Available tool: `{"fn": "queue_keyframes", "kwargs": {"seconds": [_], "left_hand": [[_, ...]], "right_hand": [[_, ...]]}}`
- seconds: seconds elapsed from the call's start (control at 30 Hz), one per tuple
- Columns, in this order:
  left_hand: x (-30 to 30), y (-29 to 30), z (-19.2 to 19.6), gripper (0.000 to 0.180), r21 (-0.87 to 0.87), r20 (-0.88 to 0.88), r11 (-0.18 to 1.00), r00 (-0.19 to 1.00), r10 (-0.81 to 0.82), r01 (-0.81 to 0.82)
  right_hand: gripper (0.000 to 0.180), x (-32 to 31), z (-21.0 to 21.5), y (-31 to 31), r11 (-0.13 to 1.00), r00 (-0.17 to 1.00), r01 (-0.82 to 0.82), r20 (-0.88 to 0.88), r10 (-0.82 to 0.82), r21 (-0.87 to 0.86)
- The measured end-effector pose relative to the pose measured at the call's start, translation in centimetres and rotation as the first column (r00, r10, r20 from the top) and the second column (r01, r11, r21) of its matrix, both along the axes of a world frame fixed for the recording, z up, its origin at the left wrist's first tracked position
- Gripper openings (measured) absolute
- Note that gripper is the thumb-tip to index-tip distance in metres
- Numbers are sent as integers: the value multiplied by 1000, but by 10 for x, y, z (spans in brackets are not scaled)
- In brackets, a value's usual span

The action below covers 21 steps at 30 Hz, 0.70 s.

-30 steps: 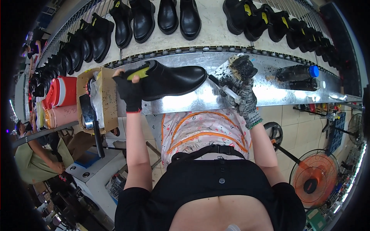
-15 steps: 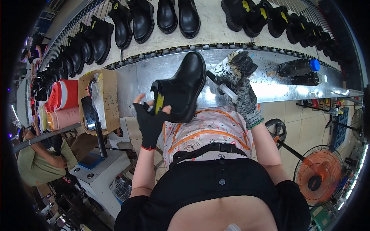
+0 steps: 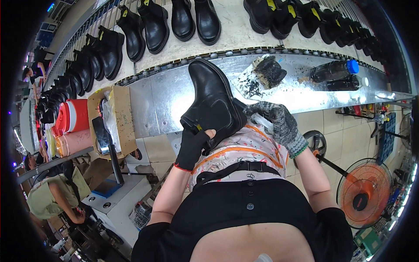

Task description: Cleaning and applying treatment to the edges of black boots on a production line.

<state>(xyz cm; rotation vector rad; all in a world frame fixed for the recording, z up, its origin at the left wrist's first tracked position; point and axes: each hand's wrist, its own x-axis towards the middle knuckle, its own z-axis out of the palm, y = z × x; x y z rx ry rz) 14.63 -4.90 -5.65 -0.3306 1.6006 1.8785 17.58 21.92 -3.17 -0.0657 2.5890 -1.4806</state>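
A black ankle boot (image 3: 211,94) is tilted on its side above my lap, toe pointing up and away. My left hand (image 3: 194,144), in a black fingerless glove, is closed on the boot's upper opening, thumb on the outside, near a yellow tab. My right hand (image 3: 281,126), in a grey speckled knit glove, is closed around a slim brush-like tool (image 3: 262,122) with a pale handle. Its dark head meets the edge of the boot's sole; the exact contact is hard to see. Beyond that hand, a black, worn sponge-like block (image 3: 270,71) rests on a stained white sheet (image 3: 247,83).
A metal ledge (image 3: 152,107) runs in front of me, beside a conveyor (image 3: 238,37) carrying rows of black boots. Two dark bottles (image 3: 329,72) stand at its right. To the left are a cardboard box (image 3: 124,118) and a red jug (image 3: 72,117). An orange fan (image 3: 364,192) stands at right; another person sits at left.
The boot has turned, its toe swinging left and its sole toward my right hand. My right hand has come back from the black block, bringing the tool to the sole edge.
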Motion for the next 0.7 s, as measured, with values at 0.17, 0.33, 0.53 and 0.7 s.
{"fn": "queue_keyframes", "kwargs": {"seconds": [0.17, 0.33, 0.53, 0.7], "left_hand": [[1, 12, 6, 51, 59, 40, 997, 998, 50, -53], [-4, 29, 19, 52, 200, 80, 961, 981, 176, -189], [-14, 20, 10, 45, 272, 216, 952, 973, 84, -143], [-21, 30, 33, 48, 391, 259, 883, 951, 165, -260]], "right_hand": [[35, 11, 32, 11, 999, 983, -35, 180, 41, -40], [45, 34, 45, 23, 986, 991, -132, -17, 135, 97], [58, 47, 60, 26, 996, 998, -56, 14, 57, -67], [62, 56, 45, 17, 990, 988, -42, -152, 21, -134]]}}
